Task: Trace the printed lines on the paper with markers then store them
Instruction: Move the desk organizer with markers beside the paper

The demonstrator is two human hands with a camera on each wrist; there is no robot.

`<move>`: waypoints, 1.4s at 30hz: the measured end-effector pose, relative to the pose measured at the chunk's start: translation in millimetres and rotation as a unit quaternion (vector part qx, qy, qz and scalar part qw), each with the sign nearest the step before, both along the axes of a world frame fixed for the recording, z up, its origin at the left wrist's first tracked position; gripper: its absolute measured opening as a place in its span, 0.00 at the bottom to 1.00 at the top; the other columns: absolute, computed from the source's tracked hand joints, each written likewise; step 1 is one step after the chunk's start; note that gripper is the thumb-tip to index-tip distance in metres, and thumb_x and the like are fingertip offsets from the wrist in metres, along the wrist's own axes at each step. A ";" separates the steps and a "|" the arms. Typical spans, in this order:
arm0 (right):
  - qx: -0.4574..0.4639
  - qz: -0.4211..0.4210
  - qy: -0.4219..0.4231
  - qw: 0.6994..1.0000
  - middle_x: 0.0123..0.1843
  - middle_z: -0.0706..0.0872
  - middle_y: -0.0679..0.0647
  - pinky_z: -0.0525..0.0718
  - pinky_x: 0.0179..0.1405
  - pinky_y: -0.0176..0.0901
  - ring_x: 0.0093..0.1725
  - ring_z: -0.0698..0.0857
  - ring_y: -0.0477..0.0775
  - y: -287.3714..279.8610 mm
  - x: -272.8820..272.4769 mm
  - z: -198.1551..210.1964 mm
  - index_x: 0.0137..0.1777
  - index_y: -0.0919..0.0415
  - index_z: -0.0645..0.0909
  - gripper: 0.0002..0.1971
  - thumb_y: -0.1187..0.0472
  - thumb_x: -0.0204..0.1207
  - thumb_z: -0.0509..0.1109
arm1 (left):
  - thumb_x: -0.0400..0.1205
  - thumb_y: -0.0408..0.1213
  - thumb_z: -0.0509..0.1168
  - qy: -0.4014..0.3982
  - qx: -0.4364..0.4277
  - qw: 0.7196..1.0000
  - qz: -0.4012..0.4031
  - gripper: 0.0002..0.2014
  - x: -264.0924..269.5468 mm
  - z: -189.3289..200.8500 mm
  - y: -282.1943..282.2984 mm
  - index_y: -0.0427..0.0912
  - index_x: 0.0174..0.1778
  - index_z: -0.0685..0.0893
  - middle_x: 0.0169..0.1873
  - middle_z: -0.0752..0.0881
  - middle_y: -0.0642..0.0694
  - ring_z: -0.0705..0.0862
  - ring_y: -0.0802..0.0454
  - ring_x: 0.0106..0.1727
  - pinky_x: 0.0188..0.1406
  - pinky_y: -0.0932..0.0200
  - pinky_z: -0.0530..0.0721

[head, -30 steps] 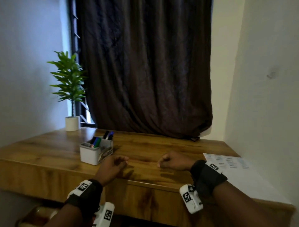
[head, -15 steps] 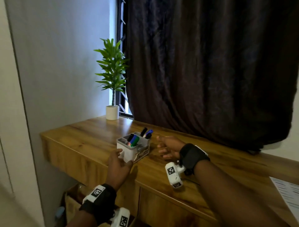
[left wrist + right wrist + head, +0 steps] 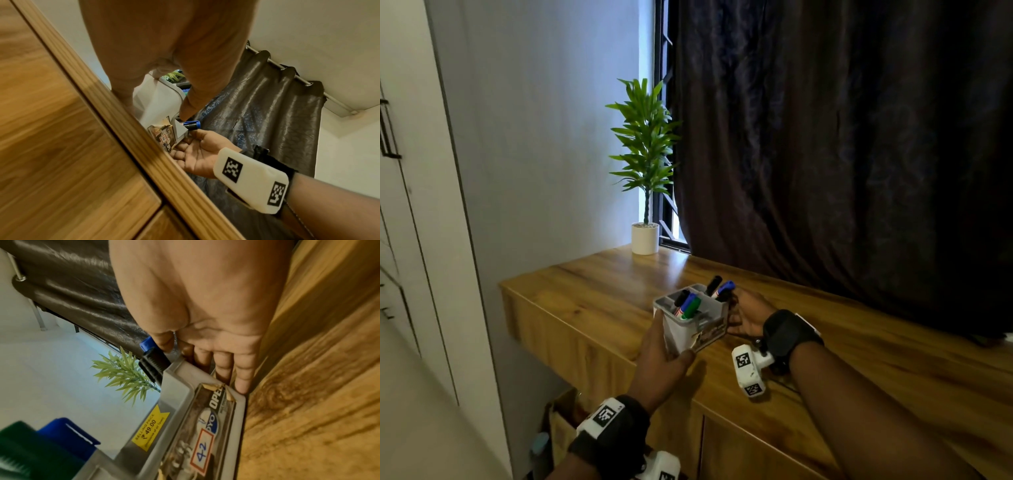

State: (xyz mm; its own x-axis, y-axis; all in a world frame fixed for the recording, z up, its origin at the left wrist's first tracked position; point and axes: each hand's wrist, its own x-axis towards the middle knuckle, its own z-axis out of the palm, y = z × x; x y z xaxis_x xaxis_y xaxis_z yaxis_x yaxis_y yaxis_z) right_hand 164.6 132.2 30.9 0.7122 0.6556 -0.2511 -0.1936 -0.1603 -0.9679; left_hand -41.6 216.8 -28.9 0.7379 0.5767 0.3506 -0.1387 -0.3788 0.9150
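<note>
A white and grey marker holder [image 3: 690, 329] sits tilted near the desk's front edge, with a label on its front. Black [image 3: 714, 285], blue [image 3: 725, 287] and green markers [image 3: 693, 306] stand in it. My left hand [image 3: 664, 349] grips its near left corner, thumb under the front. My right hand [image 3: 748, 315] presses straight fingers [image 3: 242, 378] against its far right wall [image 3: 180, 394], thumb by a blue marker cap [image 3: 147, 344]. In the left wrist view, my left thumb [image 3: 191, 100] lies on the holder's rim and my right hand [image 3: 197, 151] is palm-up. No paper is in view.
The wooden desk [image 3: 585, 294] runs back to a dark curtain [image 3: 842, 154]. A potted plant [image 3: 645, 236] stands at the back left corner by the window. A white cupboard door [image 3: 407, 240] is at the far left. A bag [image 3: 558, 421] sits under the desk.
My view has swung left, so the paper has left the picture. Both hands left the desk's front edge and closed in on the holder, and now hold it from both sides.
</note>
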 end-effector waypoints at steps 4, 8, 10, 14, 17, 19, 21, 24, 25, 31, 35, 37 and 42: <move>-0.004 0.004 -0.019 1.000 0.46 0.86 0.60 0.88 0.49 0.55 0.37 0.84 0.57 -18.5 -3.9 3.7 0.52 0.55 0.87 0.09 0.55 0.83 0.66 | 0.79 0.33 0.73 -0.003 0.013 0.999 -0.035 0.33 -3.4 9.9 -8.3 0.75 0.66 0.67 0.64 0.84 0.60 0.85 0.56 0.65 0.59 0.59 0.87; 0.003 -0.013 -0.034 0.999 0.55 0.91 0.65 0.84 0.68 0.75 0.45 0.92 0.64 -62.2 -9.8 12.2 0.63 0.63 0.87 0.12 0.60 0.84 0.69 | 0.81 0.37 0.71 0.008 0.005 0.998 -0.059 0.27 -5.8 28.1 -27.2 0.71 0.67 0.71 0.63 0.86 0.58 0.87 0.55 0.63 0.62 0.51 0.88; 0.001 -0.028 -0.043 0.999 0.63 0.90 0.68 0.88 0.62 0.72 0.59 0.90 0.73 -92.4 -15.8 21.6 0.64 0.64 0.87 0.13 0.60 0.84 0.70 | 0.83 0.39 0.69 -0.008 0.008 0.997 -0.075 0.22 -3.5 38.4 -42.0 0.67 0.68 0.74 0.60 0.88 0.57 0.89 0.59 0.59 0.58 0.54 0.89; -0.013 -0.058 -0.074 0.996 0.61 0.90 0.65 0.94 0.45 0.62 0.54 0.91 0.68 -160.4 -25.5 42.6 0.72 0.63 0.82 0.18 0.56 0.85 0.70 | 0.89 0.35 0.61 -0.009 -0.020 0.993 -0.115 0.14 5.4 61.3 -79.8 0.56 0.65 0.80 0.53 0.91 0.56 0.91 0.57 0.55 0.54 0.56 0.90; -0.027 -0.096 -0.089 0.991 0.61 0.90 0.64 0.94 0.47 0.63 0.54 0.92 0.69 -211.6 -31.8 56.7 0.72 0.64 0.81 0.18 0.56 0.86 0.70 | 0.90 0.34 0.58 0.019 -0.024 0.990 -0.140 0.12 16.7 71.4 -108.2 0.58 0.57 0.82 0.59 0.90 0.46 0.89 0.44 0.61 0.65 0.38 0.85; -0.039 -0.112 -0.094 0.989 0.57 0.90 0.64 0.95 0.40 0.59 0.48 0.93 0.67 -242.9 -37.6 65.8 0.72 0.67 0.81 0.17 0.59 0.87 0.67 | 0.90 0.36 0.57 0.034 -0.024 0.985 -0.166 0.11 27.3 77.7 -127.8 0.54 0.61 0.82 0.62 0.89 0.42 0.88 0.42 0.62 0.67 0.37 0.84; -0.052 -0.126 -0.100 0.986 0.53 0.89 0.64 0.94 0.31 0.53 0.41 0.93 0.64 -270.2 -39.7 73.4 0.70 0.68 0.80 0.15 0.61 0.88 0.65 | 0.91 0.36 0.56 0.050 -0.030 0.978 -0.198 0.14 42.0 84.5 -145.7 0.46 0.71 0.79 0.65 0.87 0.40 0.87 0.41 0.63 0.67 0.38 0.84; -0.074 -0.135 -0.108 0.982 0.50 0.89 0.63 0.93 0.30 0.51 0.34 0.93 0.60 -302.3 -33.1 81.8 0.68 0.67 0.81 0.14 0.61 0.88 0.66 | 0.91 0.37 0.55 0.085 -0.029 0.968 -0.233 0.17 68.9 95.4 -163.2 0.41 0.76 0.76 0.66 0.86 0.39 0.86 0.39 0.65 0.68 0.37 0.83; -0.081 -0.135 -0.108 0.982 0.50 0.89 0.63 0.94 0.33 0.52 0.35 0.92 0.60 -310.2 -28.0 83.2 0.67 0.67 0.81 0.13 0.61 0.87 0.66 | 0.91 0.37 0.55 0.093 -0.026 0.966 -0.242 0.17 79.9 98.8 -166.1 0.41 0.76 0.76 0.66 0.86 0.39 0.86 0.39 0.65 0.67 0.37 0.84; -0.101 -0.137 -0.068 0.983 0.68 0.87 0.72 0.94 0.37 0.49 0.49 0.90 0.64 -332.9 31.2 77.3 0.63 0.64 0.80 0.08 0.62 0.89 0.65 | 0.91 0.36 0.57 0.144 0.005 0.943 -0.301 0.14 162.1 109.7 -164.1 0.43 0.71 0.80 0.61 0.89 0.38 0.89 0.38 0.61 0.64 0.39 0.87; -0.137 -0.137 -0.049 0.980 0.63 0.89 0.68 0.94 0.39 0.49 0.51 0.91 0.65 -319.9 100.8 66.1 0.63 0.64 0.79 0.07 0.65 0.89 0.65 | 0.90 0.33 0.58 0.163 0.005 0.931 -0.326 0.15 237.8 102.0 -146.3 0.39 0.72 0.79 0.62 0.89 0.39 0.89 0.42 0.62 0.62 0.46 0.88; -0.163 -0.143 -0.046 0.975 0.59 0.89 0.67 0.93 0.38 0.48 0.48 0.92 0.63 -307.0 136.1 62.2 0.61 0.65 0.79 0.06 0.68 0.88 0.65 | 0.90 0.33 0.58 0.169 -0.009 0.928 -0.332 0.15 273.2 95.2 -134.7 0.42 0.73 0.78 0.62 0.89 0.40 0.89 0.44 0.61 0.56 0.53 0.90; -0.187 -0.158 -0.062 0.967 0.48 0.90 0.63 0.88 0.36 0.45 0.39 0.89 0.59 -279.8 193.0 55.0 0.51 0.65 0.81 0.03 0.70 0.86 0.67 | 0.88 0.35 0.62 0.183 -0.062 0.933 -0.305 0.19 332.2 72.1 -108.7 0.48 0.76 0.76 0.67 0.86 0.44 0.88 0.44 0.64 0.64 0.40 0.87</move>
